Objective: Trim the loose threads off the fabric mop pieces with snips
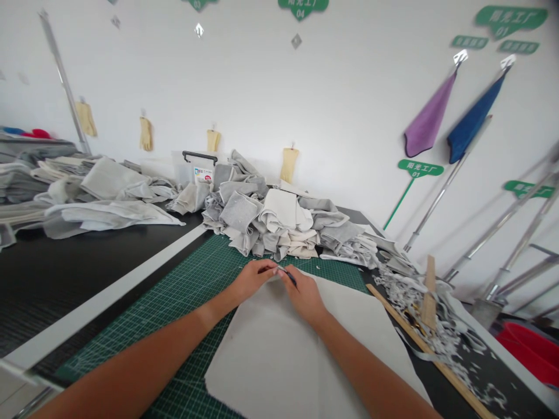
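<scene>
A large off-white cloth [279, 355] lies spread over the green cutting mat [174, 297]. At its far edge, my left hand [255, 279] is closed, thumb and fingers pinching the cloth near its upper corner. My right hand [305, 294] is closed around a small dark slim tool [290, 278] with a light-coloured tip; its exact kind is too small to make out. The tool's tip meets the left fingertips at the cloth edge. Both hands touch each other there.
Heaped grey and white cloths [262, 215] stand just beyond my hands. More cloths [113, 186] pile up at left. On the right lie a wooden ruler [430, 355], a short wooden strip [430, 294] and cloth scraps [449, 337]. A red basin [530, 349] sits beyond the table.
</scene>
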Available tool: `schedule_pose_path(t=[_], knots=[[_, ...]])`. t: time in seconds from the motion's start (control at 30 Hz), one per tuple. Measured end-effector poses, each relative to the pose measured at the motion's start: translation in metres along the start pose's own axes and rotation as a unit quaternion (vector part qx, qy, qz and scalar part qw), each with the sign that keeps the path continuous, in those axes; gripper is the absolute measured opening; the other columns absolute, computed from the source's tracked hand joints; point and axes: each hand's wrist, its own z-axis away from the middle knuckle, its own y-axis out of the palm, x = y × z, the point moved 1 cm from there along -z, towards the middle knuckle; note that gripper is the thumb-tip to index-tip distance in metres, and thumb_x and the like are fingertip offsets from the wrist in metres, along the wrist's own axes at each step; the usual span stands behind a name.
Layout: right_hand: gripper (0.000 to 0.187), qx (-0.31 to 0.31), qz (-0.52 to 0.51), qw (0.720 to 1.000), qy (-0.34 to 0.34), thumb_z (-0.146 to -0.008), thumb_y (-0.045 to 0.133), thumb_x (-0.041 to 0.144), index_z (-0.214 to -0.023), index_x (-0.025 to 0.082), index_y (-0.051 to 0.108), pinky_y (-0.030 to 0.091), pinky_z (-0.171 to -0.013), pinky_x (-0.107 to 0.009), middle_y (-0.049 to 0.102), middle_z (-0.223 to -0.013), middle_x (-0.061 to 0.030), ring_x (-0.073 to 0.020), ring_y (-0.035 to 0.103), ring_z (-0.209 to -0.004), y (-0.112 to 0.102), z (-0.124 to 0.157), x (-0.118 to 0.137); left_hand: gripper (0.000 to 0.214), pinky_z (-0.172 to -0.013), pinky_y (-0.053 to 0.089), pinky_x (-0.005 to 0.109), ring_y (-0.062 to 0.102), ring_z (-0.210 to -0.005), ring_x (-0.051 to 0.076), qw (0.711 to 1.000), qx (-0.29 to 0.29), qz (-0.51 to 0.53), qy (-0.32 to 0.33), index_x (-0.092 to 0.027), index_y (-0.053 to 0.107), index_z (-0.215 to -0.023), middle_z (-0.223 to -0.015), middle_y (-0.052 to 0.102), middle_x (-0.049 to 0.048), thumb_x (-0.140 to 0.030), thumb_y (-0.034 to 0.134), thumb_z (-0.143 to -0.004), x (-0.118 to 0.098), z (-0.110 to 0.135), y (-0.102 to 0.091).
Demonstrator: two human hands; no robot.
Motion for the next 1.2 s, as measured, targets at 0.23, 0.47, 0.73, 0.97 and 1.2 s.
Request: schedule_pose_path(t=[0.23,0.47,0.73,0.97,1.2], knots=[[0.039,0.003,0.009,1.0,0.001,-0.102,0.032,0.052,-0.094,0.024,0.058,0.036,-0.064,-0.024,0.065,-0.076,0.0007,-0.0172,0.062,-0.07,0.0001,-0.0008,-0.0015,0.03,-0.077,0.045,0.025,0.063,-0.086,0.019,1.0,0.0,-0.01,-0.007,-0.016,0.072,-0.096,-0.09,0.072,0.0046,-0.04,0.057,-0.09,0.0019,-0.0003,-0.0005],[0.038,-0.011,0.0,1.0,0.004,-0.101,0.035,0.052,-0.091,0.024,0.058,0.035,-0.063,-0.023,0.065,-0.076,0.0016,-0.0164,0.061,-0.069,-0.0004,-0.0005,-0.0011,0.03,-0.079,0.046,0.026,0.063,-0.088,0.019,1.0,0.005,-0.01,-0.004,-0.015,0.073,-0.096,-0.092,0.073,0.0049,-0.041,0.057,-0.09,-0.0043,0.0001,-0.0002],[0.039,-0.006,0.009,1.0,0.006,-0.102,0.034,0.054,-0.091,0.025,0.058,0.035,-0.063,-0.024,0.065,-0.076,0.001,-0.0175,0.061,-0.07,0.0006,-0.0016,-0.002,0.031,-0.077,0.045,0.025,0.062,-0.084,0.018,1.0,0.002,-0.026,-0.006,-0.015,0.073,-0.093,-0.089,0.072,0.0047,-0.042,0.058,-0.089,-0.0034,0.0005,0.0023],[0.037,0.002,0.003,1.0,-0.004,-0.102,0.034,0.051,-0.094,0.024,0.059,0.035,-0.064,-0.024,0.066,-0.078,0.0002,-0.0177,0.062,-0.07,0.0007,-0.0019,-0.0021,0.031,-0.076,0.045,0.025,0.062,-0.083,0.018,1.0,-0.008,-0.015,-0.008,-0.014,0.073,-0.092,-0.089,0.072,0.0052,-0.042,0.059,-0.089,-0.0023,0.001,0.0019],[0.037,-0.011,-0.01,1.0,-0.007,-0.103,0.034,0.048,-0.091,0.024,0.059,0.034,-0.062,-0.024,0.064,-0.075,0.0012,-0.0162,0.059,-0.067,0.0008,-0.0032,-0.0023,0.033,-0.081,0.047,0.027,0.065,-0.089,0.02,1.0,0.0,-0.016,-0.011,-0.016,0.074,-0.096,-0.093,0.074,0.0057,-0.044,0.059,-0.089,-0.0034,0.0007,0.0017]])
